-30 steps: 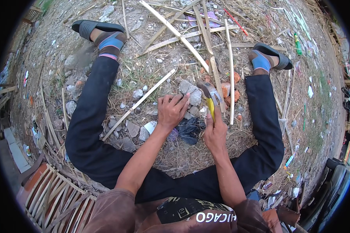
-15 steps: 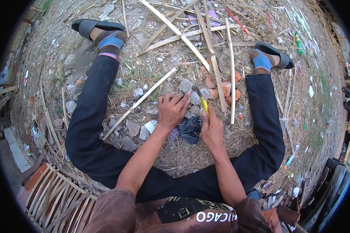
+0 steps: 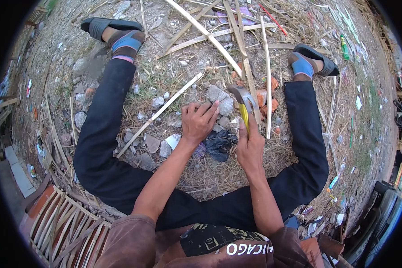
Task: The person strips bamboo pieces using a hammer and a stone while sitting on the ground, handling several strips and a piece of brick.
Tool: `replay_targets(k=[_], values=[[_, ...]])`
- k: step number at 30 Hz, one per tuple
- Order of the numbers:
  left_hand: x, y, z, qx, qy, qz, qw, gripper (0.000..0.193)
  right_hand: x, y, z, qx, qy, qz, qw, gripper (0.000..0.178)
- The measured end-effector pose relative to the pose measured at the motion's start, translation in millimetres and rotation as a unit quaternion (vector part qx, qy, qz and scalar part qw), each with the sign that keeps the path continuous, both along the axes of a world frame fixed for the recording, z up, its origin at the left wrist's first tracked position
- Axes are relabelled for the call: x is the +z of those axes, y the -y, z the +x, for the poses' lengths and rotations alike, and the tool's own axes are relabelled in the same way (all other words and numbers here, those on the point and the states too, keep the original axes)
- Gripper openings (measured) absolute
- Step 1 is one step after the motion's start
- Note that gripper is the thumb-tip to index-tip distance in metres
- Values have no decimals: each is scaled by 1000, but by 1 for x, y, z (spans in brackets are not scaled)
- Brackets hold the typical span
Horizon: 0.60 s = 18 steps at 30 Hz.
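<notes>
My right hand (image 3: 251,151) is wrapped round the yellow handle of a claw hammer (image 3: 244,102), its metal head raised just right of a grey stone (image 3: 219,99). My left hand (image 3: 196,124) is palm down at the stone's near left side, fingers bent and the foremost fingertips pressed against its edge. Whatever they pinch there is too small to make out. Pieces of orange brick (image 3: 267,99) lie beyond the hammer. A crumpled black plastic bag (image 3: 218,145) sits on the dry grass between my wrists.
My outstretched legs (image 3: 105,116) frame the work spot. Long wooden strips (image 3: 210,38) cross on the ground ahead, and a single strip (image 3: 160,116) lies at the left. Loose stones (image 3: 152,144) and a white shard (image 3: 172,141) are near my left forearm. A slatted wooden piece (image 3: 67,228) stands lower left.
The hammer has lifted off the stone and swung right and toward me, with my right hand moving slightly right. My left hand has stayed beside the stone.
</notes>
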<state>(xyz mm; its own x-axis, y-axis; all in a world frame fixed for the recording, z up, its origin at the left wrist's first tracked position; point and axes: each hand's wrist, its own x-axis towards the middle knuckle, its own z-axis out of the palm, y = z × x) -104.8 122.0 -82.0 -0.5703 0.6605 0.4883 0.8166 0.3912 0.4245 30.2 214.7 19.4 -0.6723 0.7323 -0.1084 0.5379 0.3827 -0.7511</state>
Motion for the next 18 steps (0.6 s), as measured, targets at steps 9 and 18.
replay_targets(k=[9, 18], values=[[-3, 1, 4, 9, -3, 0, 1000, 28, -10, -4, 4, -1, -20, -1, 1000, 35], [-7, -1, 0, 9, -3, -2, 1000, 28, 1, 0, -5, 23, -11, 34, 999, 32]])
